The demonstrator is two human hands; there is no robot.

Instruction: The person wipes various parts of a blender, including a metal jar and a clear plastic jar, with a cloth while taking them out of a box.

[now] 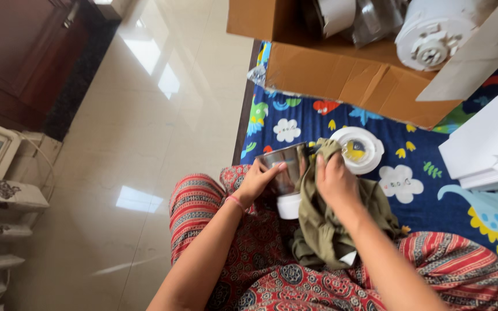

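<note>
The jar (pixel 283 167) at centre frame was polished steel, mirror-bright, on a smooth white plastic base. Against it lay an olive cloth (pixel 324 224), matt and creased cotton. The white lid (pixel 357 150) just right of it looked like glossy plastic. The box (pixel 341 72) along the top was plain brown cardboard, dull and scuffed. The floor (pixel 145 144) at left was glossy cream tile, throwing back window light, beside dark varnished wood (pixel 24 52).
</note>
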